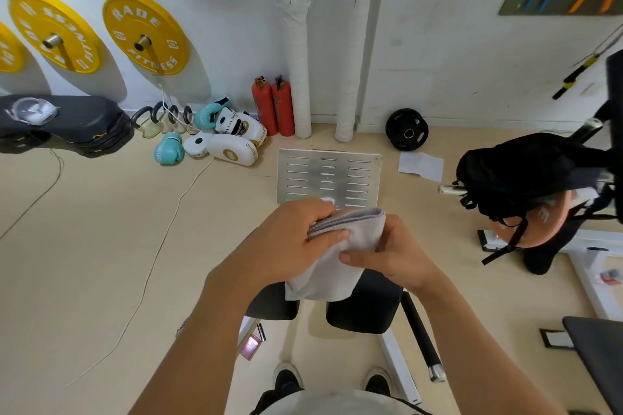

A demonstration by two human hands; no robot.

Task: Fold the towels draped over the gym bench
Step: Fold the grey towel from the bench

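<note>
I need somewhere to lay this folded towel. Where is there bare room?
The black bench pads below the towel show bare. Floor left of the hands, past the white cable, is open. Crowded: boxing gloves by the wall, backpack at right.

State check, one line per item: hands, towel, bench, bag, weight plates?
left hand: grip pinching the towel's folded edge
right hand: grip holding the towel
towel: folded, held up over the bench
bench pad: bare where visible
black backpack: slumped on equipment
yellow weight plates: hung on wall pegs
black plate: leaning against wall
</note>
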